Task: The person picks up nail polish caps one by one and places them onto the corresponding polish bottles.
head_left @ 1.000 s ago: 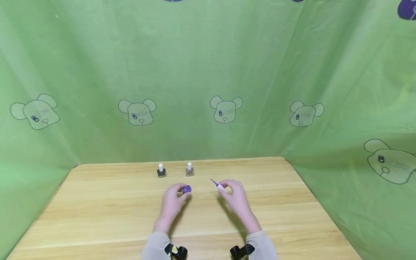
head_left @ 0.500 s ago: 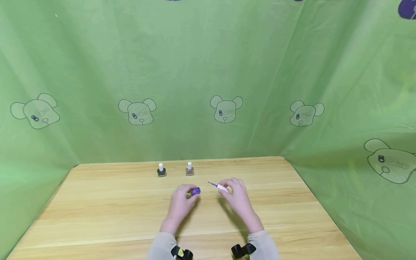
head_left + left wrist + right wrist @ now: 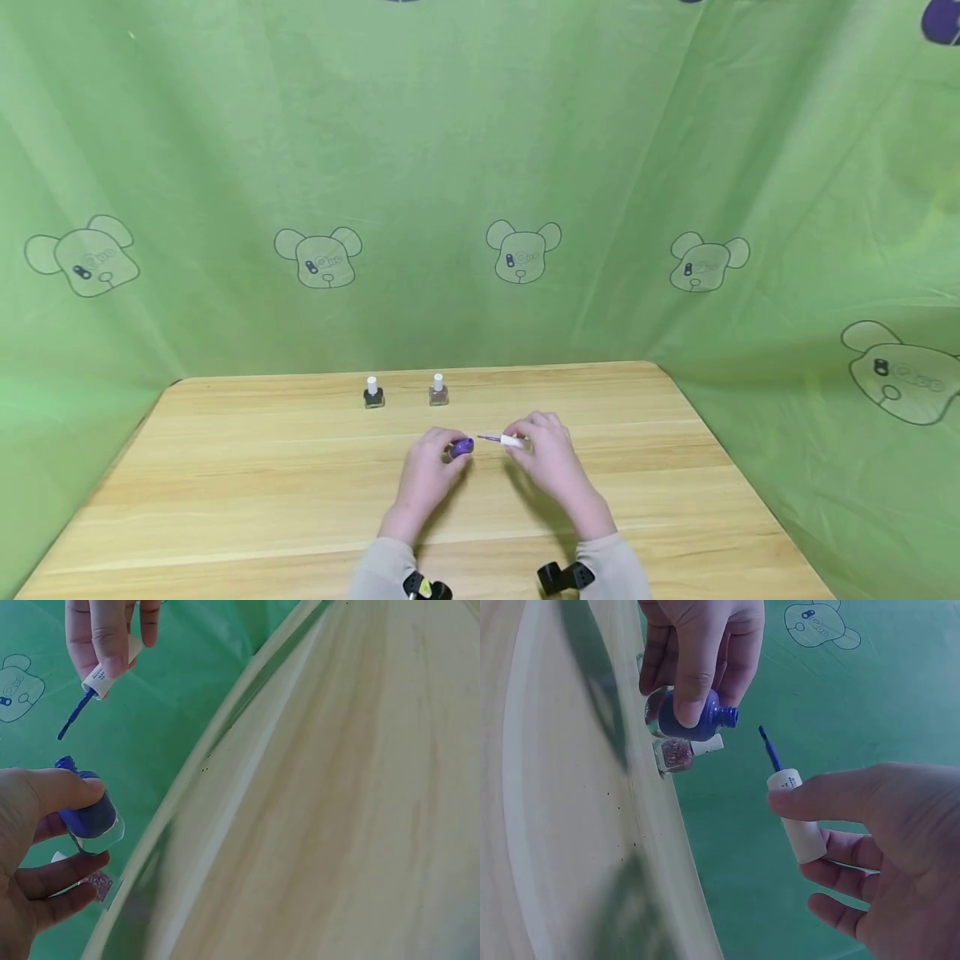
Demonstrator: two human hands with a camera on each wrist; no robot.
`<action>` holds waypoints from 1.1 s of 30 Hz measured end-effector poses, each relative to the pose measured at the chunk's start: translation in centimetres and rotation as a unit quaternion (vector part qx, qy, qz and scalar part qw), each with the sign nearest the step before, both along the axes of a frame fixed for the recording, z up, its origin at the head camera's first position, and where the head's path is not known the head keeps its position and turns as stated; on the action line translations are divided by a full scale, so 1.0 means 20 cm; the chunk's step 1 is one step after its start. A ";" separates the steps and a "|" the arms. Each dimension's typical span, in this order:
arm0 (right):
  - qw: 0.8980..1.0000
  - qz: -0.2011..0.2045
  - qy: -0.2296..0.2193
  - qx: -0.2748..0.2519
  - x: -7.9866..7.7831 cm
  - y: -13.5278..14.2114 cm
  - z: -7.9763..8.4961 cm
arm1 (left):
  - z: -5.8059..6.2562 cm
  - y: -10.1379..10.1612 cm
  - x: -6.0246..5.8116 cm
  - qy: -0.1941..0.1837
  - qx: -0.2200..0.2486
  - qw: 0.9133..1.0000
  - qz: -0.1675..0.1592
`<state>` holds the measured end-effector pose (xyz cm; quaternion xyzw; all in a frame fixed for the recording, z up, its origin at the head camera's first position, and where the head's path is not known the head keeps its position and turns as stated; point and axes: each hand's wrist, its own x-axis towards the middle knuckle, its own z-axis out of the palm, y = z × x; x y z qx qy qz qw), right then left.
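Between thumb and fingers my left hand (image 3: 427,475) holds a glass nail polish bottle (image 3: 91,814) of purple-blue polish. Its neck is uncapped and tilts toward the right hand. Opposite it, my right hand (image 3: 553,460) pinches the white nail polish cap (image 3: 799,817), whose brush (image 3: 772,751) is coated in the same polish. In the head view the brush tip points left at the bottle's mouth, a small gap apart. Both hands are above the wooden table (image 3: 262,483).
Toward the table's back edge stand two capped nail polish bottles, a black one (image 3: 373,398) and a brownish-pink one (image 3: 438,395). A green curtain (image 3: 450,167) with bear-face prints hangs behind and along the sides.
My left hand has moved right with the bottle, tilting its neck toward the brush. The brush in my right hand has swung down to nearly level, and the gap has narrowed.
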<state>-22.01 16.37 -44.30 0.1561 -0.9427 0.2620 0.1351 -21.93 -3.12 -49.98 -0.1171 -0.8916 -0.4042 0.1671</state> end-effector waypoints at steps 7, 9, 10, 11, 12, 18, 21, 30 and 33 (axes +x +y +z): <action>1.000 0.007 0.001 0.025 0.01 0.00 0.02 | 0.00 0.01 0.01 0.009 -0.026 1.000 0.009; 1.000 0.011 0.002 0.029 0.01 0.00 0.02 | 0.00 0.02 0.01 0.008 -0.028 1.000 0.010; 0.999 0.012 0.004 0.030 0.01 0.00 0.02 | 0.00 0.02 0.01 0.008 -0.029 0.999 0.010; 0.999 0.014 0.005 0.032 0.01 0.00 0.02 | 0.00 0.02 0.01 0.006 -0.030 0.999 0.011; 0.999 0.015 0.005 0.033 0.01 0.00 0.02 | 0.00 0.02 0.01 0.006 -0.032 0.999 0.011; 0.999 0.021 0.007 0.035 0.01 0.00 0.02 | 0.00 0.03 0.01 0.012 -0.038 0.999 0.010; 0.999 0.023 0.009 0.038 0.02 -0.01 0.02 | 0.00 0.03 0.02 0.014 -0.042 0.999 0.011; 0.999 0.030 0.011 0.044 0.02 -0.01 0.02 | 0.00 0.04 0.02 0.021 -0.054 0.998 0.011; 0.998 0.029 0.011 0.047 0.02 -0.01 0.02 | 0.00 0.04 0.02 0.026 -0.060 0.998 0.013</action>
